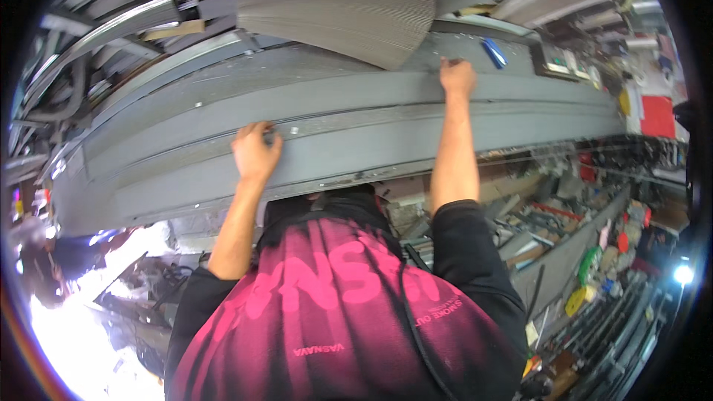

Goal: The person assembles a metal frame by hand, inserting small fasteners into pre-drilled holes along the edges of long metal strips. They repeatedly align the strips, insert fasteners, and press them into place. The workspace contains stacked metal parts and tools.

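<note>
A long grey workbench (334,156) crosses in front of me, with dark lines running along its length. My left hand (256,152) is at its front half, fingers curled and thumb drawn in. A small dark spot shows at its fingertips, too unclear to name. Farther forward and to the right, my right hand (457,78) is closed above the bench; whatever its fingers hold is hidden. Just right of it lies a blue tool-like object (494,53). Beyond both hands rests a grey, finely pleated sheet (342,11), spread like a fan.
A dark-framed box with small items (558,63) sits at the bench's right end. Metal profiles (111,30) are stacked at the far left. A rack of metal pieces (542,226) and long bars (616,341) stand at lower right. A red panel (658,116) is at far right.
</note>
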Action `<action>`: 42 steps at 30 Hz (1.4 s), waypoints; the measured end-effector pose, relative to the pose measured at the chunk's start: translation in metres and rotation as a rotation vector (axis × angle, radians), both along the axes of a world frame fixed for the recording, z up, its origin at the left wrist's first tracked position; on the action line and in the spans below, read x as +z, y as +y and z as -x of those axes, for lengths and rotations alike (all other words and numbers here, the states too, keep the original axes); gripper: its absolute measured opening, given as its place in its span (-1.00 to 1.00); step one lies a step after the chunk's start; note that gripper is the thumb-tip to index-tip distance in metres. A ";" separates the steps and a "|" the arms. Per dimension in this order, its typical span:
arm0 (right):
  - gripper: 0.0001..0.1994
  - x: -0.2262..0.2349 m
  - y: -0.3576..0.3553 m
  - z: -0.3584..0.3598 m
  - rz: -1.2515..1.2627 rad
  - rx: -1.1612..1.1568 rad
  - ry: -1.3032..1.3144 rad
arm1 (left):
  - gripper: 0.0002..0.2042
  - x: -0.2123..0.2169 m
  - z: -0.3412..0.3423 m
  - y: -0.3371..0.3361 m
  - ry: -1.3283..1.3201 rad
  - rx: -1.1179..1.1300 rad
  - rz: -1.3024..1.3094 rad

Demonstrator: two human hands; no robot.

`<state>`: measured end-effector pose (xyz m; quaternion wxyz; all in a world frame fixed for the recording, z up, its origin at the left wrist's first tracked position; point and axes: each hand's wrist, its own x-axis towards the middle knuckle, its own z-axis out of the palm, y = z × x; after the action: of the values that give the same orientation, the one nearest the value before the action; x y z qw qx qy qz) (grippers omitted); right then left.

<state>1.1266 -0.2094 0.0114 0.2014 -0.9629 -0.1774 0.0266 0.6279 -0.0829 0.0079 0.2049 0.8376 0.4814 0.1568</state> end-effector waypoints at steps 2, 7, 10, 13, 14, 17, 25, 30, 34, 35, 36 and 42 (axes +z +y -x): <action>-0.60 -0.008 0.019 -0.014 0.231 0.009 0.001 | -0.73 -0.002 -0.013 -0.003 0.056 0.011 -0.045; -0.53 -0.033 0.041 -0.022 0.319 -0.018 -0.019 | -0.80 0.004 -0.040 -0.015 0.081 0.048 -0.015; -0.54 -0.030 0.039 -0.020 0.175 0.003 0.061 | -0.82 0.006 -0.049 -0.020 0.133 0.066 -0.012; -0.65 -0.010 0.028 0.001 -0.413 0.084 0.250 | -0.84 0.001 -0.052 -0.017 0.153 0.104 0.060; -0.69 -0.002 0.025 0.015 -0.735 0.146 0.372 | -0.86 -0.002 -0.054 -0.015 0.148 0.129 0.123; -0.81 0.024 0.000 0.076 -1.285 0.340 0.663 | -0.88 -0.011 -0.056 -0.011 0.128 0.168 0.225; -0.83 0.078 -0.052 0.209 -0.942 0.620 0.903 | -0.86 -0.002 -0.047 -0.020 -0.159 0.083 0.168; -0.78 0.093 -0.068 0.240 -0.720 0.772 1.042 | -0.80 0.029 -0.050 -0.047 -0.850 0.185 0.852; -0.79 0.105 -0.065 0.250 -0.793 0.965 0.948 | -0.79 0.058 -0.045 -0.065 -1.116 0.073 1.155; -0.80 0.110 -0.066 0.249 -0.788 0.954 0.963 | -0.80 0.063 -0.046 -0.072 -1.131 0.048 1.149; -0.80 0.114 -0.066 0.249 -0.794 0.945 0.983 | -0.80 0.068 -0.047 -0.077 -1.148 0.022 1.142; -0.81 0.129 -0.064 0.256 -0.756 0.965 1.057 | -0.86 0.083 -0.042 -0.086 -1.276 -0.019 1.316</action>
<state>0.8705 -0.2736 0.1403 0.5368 -0.5073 -0.4516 0.5005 0.6697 -0.1690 0.0904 0.8690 0.3106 0.2623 0.2821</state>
